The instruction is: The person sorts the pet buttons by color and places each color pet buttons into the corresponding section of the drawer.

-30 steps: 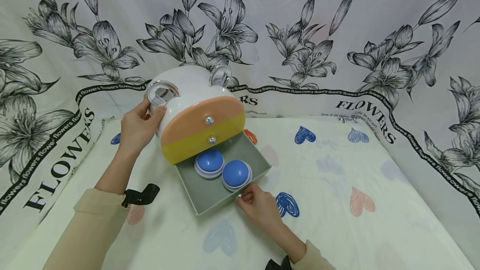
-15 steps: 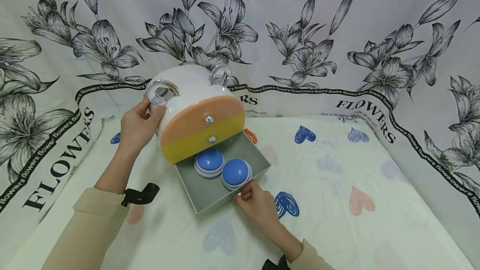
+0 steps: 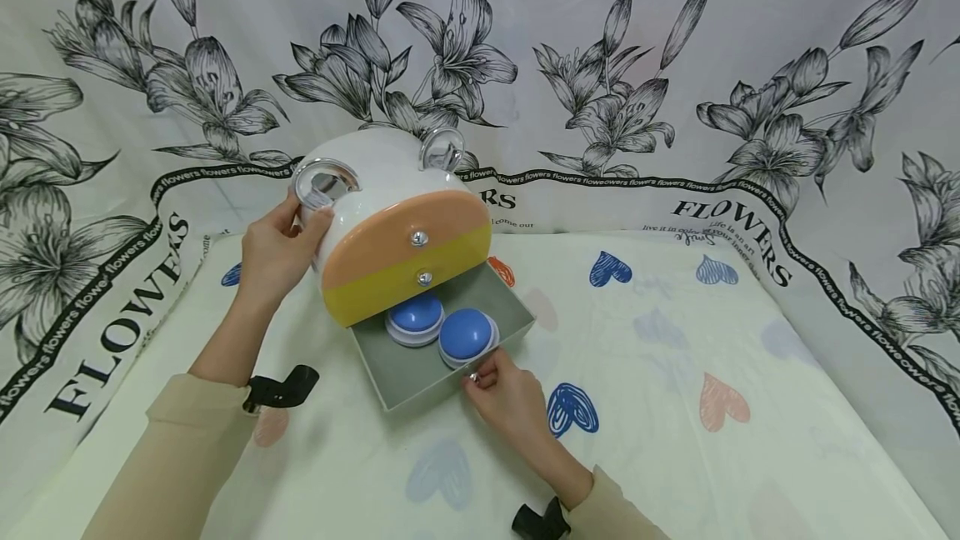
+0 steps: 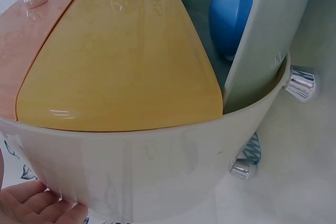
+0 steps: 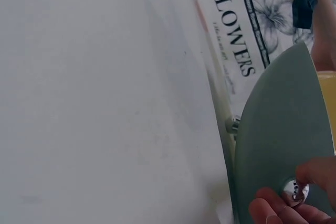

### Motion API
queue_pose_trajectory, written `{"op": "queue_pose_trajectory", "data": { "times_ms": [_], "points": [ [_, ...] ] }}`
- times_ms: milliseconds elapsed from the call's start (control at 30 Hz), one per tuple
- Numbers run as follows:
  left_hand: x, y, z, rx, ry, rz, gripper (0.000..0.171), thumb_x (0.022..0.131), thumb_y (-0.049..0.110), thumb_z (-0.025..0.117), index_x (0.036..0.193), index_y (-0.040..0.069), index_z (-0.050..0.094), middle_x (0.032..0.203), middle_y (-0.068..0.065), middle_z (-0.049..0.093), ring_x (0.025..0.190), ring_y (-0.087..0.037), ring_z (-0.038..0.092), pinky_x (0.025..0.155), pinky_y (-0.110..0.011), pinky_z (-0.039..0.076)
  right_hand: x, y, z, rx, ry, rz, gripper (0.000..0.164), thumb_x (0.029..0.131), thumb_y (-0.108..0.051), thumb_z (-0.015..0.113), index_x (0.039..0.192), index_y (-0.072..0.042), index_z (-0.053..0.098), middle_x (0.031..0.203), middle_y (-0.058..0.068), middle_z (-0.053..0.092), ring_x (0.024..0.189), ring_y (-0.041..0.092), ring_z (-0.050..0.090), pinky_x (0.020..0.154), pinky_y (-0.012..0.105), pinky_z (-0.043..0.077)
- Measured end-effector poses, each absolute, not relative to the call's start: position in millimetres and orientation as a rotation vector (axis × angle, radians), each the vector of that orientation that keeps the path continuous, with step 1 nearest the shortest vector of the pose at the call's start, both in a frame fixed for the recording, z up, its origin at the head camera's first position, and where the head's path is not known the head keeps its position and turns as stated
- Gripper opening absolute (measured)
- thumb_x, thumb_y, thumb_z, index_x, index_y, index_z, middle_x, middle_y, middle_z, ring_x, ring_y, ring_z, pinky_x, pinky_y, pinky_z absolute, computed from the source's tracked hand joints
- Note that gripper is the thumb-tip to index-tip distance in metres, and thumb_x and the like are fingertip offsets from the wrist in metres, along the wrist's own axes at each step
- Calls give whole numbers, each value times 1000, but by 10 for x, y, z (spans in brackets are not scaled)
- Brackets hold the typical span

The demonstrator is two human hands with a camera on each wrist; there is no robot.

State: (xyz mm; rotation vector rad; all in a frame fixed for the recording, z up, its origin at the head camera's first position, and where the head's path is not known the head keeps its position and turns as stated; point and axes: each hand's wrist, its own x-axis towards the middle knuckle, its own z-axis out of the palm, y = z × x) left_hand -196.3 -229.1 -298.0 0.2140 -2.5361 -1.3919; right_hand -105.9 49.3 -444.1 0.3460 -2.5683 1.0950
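A rounded white mini drawer cabinet stands on the bed-like surface, its orange drawer front above a yellow one. My left hand grips its left side by a silver ring-shaped ear; in the left wrist view, fingers lie against the white shell. The bottom green drawer is pulled out. Two blue-domed, white-based push buttons sit in it side by side. My right hand pinches the drawer's silver knob between thumb and fingers.
Pale heart-print fabric covers the surface. A flower-print curtain hangs behind and along both sides. Silver feet stick out under the cabinet. Black wrist straps show on both arms.
The green drawer has slid a little way into the cabinet, carrying both blue buttons. My right hand has moved with its knob, away from me. My left hand stays put.
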Motion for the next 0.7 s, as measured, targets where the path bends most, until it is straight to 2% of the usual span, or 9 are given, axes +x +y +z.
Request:
{"op": "queue_pose_trajectory", "data": {
  "times_ms": [133, 300, 700],
  "points": [
    [-1965, -2296, -2982, 214, -2536, -1389, 75, 85, 59, 48, 145, 21, 25, 147, -5, 30, 129, -32, 38, 94, -44, 43, -1116, 459, -4424, 341, -2575, 1126, 19, 73, -20, 74, 76, -13, 56, 62, -6, 62, 52, 0, 53, 44, 13, 40],
    [-1967, -2302, -2986, 210, -2536, -1381, 75, 85, 59, 49, 145, 20, 26, 147, -5, 30, 129, -32, 38, 94, -43, 44, -1183, 405, -4389, 282, -2646, 1152, 18, 75, -21, 73, 77, -13, 57, 64, -5, 63, 54, 3, 55, 46, 14, 40],
    [-1976, -2299, -2993, 209, -2541, -1401, 75, 85, 59, 48, 145, 21, 24, 148, -5, 29, 129, -33, 38, 93, -44, 44, -1364, 239, -4347, 261, -2656, 1068, 19, 76, -26, 71, 77, -16, 55, 62, -8, 61, 50, 2, 50, 42, 15, 34]
  ]
}}
